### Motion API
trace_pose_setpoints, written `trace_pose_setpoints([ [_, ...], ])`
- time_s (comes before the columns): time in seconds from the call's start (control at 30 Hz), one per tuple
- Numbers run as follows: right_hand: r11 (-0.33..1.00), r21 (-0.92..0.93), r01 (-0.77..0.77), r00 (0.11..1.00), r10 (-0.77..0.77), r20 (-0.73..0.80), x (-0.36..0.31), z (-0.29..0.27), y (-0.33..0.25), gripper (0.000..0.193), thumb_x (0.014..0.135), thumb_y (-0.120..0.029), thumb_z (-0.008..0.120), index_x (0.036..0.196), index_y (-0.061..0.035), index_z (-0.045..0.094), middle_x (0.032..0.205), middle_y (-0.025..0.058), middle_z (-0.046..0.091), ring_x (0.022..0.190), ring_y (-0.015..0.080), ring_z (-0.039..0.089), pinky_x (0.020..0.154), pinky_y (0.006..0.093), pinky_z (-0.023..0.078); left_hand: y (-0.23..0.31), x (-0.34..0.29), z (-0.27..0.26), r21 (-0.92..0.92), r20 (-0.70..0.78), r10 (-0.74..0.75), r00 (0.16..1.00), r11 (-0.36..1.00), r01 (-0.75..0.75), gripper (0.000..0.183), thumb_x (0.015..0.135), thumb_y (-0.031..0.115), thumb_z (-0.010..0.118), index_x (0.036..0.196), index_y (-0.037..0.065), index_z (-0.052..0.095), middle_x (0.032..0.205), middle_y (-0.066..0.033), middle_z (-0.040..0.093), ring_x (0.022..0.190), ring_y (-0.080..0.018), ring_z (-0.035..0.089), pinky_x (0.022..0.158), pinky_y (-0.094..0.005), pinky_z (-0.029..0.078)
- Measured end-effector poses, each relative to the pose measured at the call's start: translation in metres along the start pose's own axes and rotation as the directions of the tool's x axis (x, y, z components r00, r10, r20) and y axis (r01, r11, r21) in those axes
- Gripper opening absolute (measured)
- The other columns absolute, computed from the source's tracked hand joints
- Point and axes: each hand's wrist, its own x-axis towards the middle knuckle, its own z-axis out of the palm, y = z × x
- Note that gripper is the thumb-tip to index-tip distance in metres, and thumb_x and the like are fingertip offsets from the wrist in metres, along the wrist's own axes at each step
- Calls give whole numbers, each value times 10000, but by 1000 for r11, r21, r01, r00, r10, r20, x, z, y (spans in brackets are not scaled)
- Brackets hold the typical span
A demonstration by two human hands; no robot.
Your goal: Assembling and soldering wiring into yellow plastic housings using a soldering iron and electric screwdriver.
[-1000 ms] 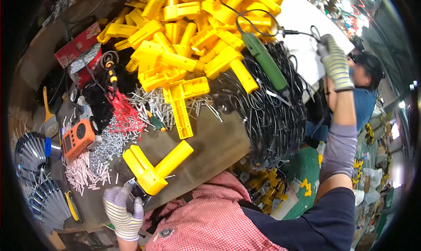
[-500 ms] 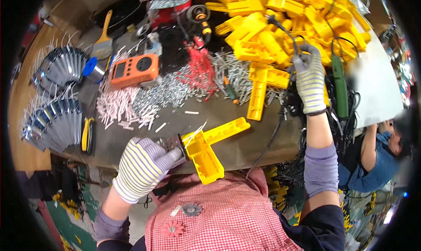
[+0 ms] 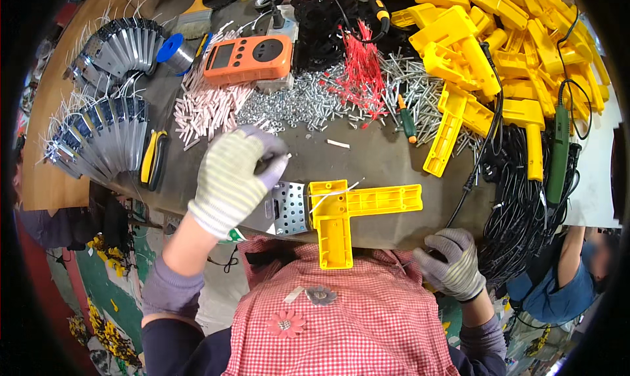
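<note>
A yellow plastic housing half [image 3: 336,238] lies open side up at the table's front edge, one arm pointing right. Against its left end sits a perforated metal plate [image 3: 290,208], and thin white wires cross the housing. Just above the plate, my left hand [image 3: 230,179], in a striped glove, has thumb and finger pinched together; a tiny pale tip shows there, too small to name. My right hand [image 3: 453,264], also gloved, is closed at the table edge, right of the housing. A black power cord [image 3: 469,185] runs down into its fingers.
Pink-white sleeves [image 3: 210,110], nuts [image 3: 289,100], screws [image 3: 420,80] and red wires [image 3: 361,74] lie beyond, with an orange meter [image 3: 249,59]. Yellow housings [image 3: 512,47] are heaped far right, near black cords [image 3: 518,199] and a green tool [image 3: 558,153]. Fanned metal plates [image 3: 98,139] lie left.
My left hand has let go of the metal plate and moved up above it. My right hand has come down from the yellow heap to the table edge with the cord. The view has shifted.
</note>
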Motion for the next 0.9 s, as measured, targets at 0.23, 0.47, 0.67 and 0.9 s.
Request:
trace_pose_setpoints([
  [0.23, 986, 162, 35, 983, -4, -186, 34, -14, 4, 233, 677, -153, 742, 909, -163, 717, 945, 17, 646, 889, 243, 635, 748, 430, 527, 6, 22, 12, 434, 313, 12, 950, 888, -155, 125, 748, 195, 728, 777, 86, 675, 730, -102, 646, 737, -299, 625, 732, -439, 469],
  [0.47, 604, 711, -360, 909, 398, 123, 170, 10, -1, 199, 849, -107, 681, 1024, -17, 654, 834, 157, 679, 767, 287, 686, 679, 348, 521, 7, 33, 18, 633, 436, 70, 897, 685, -361, 127, 696, 209, 702, 736, 90, 681, 727, -122, 645, 759, -303, 640, 667, -432, 507],
  [0.67, 463, 738, -490, 832, 502, 238, 159, 34, -11, 215, 839, -104, 703, 1015, 4, 644, 768, 88, 663, 653, 126, 620, 632, 274, 501, -1, 42, 8, 445, 514, 144, 846, 798, -406, 180, 665, 222, 716, 745, 76, 647, 731, -107, 608, 769, -299, 633, 696, -442, 497],
  [0.9, 202, 886, -418, 767, 601, 225, 147, 26, -27, 147, 874, -50, 677, 1010, 7, 665, 835, 49, 689, 727, 70, 635, 681, 231, 524, 17, 18, 6, -324, 2, 50, 999, 945, -47, 96, 791, 30, 587, 883, 53, 575, 815, -99, 626, 719, -235, 630, 661, -348, 508],
])
